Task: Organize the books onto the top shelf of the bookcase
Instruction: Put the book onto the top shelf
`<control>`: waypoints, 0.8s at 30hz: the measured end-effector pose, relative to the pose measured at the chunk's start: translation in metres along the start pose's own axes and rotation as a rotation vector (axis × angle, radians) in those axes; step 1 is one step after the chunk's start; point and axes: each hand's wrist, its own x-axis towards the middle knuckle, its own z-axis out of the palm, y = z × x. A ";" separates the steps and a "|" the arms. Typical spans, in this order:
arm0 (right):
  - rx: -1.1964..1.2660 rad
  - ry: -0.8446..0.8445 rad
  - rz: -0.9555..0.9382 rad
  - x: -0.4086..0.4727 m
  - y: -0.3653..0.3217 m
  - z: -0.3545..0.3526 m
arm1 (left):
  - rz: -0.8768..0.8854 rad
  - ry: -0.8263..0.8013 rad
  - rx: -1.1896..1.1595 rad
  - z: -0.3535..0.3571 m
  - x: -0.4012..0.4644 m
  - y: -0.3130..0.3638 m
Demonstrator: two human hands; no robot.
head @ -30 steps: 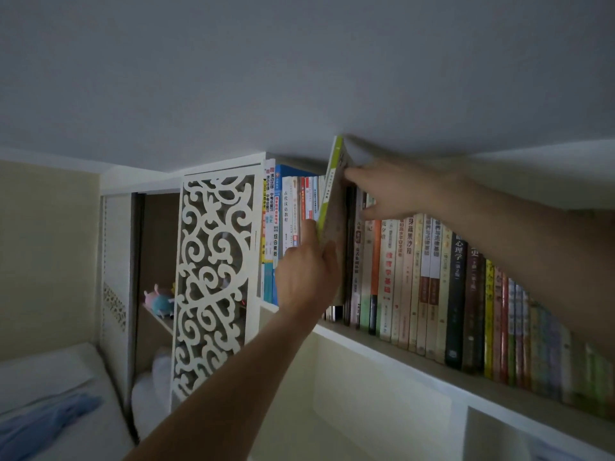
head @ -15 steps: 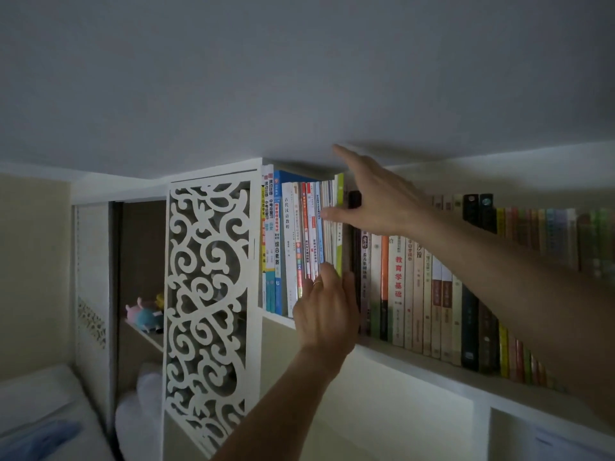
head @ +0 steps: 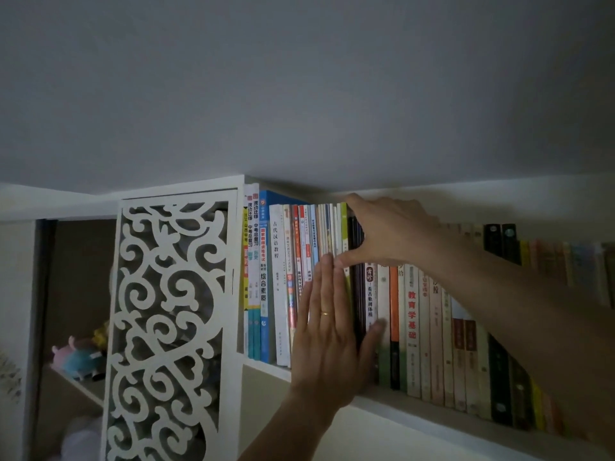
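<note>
A long row of upright books (head: 412,327) fills the top shelf (head: 399,409) just under the ceiling. A thin book with a green spine (head: 343,227) stands upright among the thin books near the left end. My left hand (head: 332,334) lies flat with its fingers together against the spines, a ring on one finger, covering the lower part of the green book. My right hand (head: 386,231) reaches in from the right, its index finger over the book tops and its thumb against the spines, touching dark books (head: 356,294).
A white carved lattice panel (head: 173,327) stands left of the books. Behind it, an open compartment holds plush toys (head: 80,357) on a lower shelf. The ceiling (head: 299,94) sits close above the book tops.
The green book went from tilted and half out to upright in the row. My left hand went from gripping it to lying flat on the spines. The right hand stayed at the book tops.
</note>
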 end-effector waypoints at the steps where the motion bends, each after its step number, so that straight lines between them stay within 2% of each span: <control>1: -0.021 0.005 0.010 0.001 -0.001 0.001 | -0.006 0.003 0.002 0.003 0.001 -0.003; 8: -0.063 -0.049 0.039 0.002 -0.005 -0.004 | 0.038 -0.005 -0.046 0.003 0.001 -0.013; 12: -0.073 -0.083 0.066 0.001 -0.006 -0.003 | 0.070 -0.038 0.009 0.006 -0.006 -0.027; 17: -0.251 -0.067 0.123 -0.003 -0.020 -0.010 | 0.068 -0.079 0.055 -0.005 -0.004 -0.027; 19: -0.294 0.005 0.194 -0.026 -0.023 -0.013 | 0.100 -0.105 0.064 -0.010 -0.010 -0.031; 24: -0.280 0.366 0.401 -0.118 -0.004 -0.009 | 0.178 -0.127 0.132 -0.010 -0.018 -0.045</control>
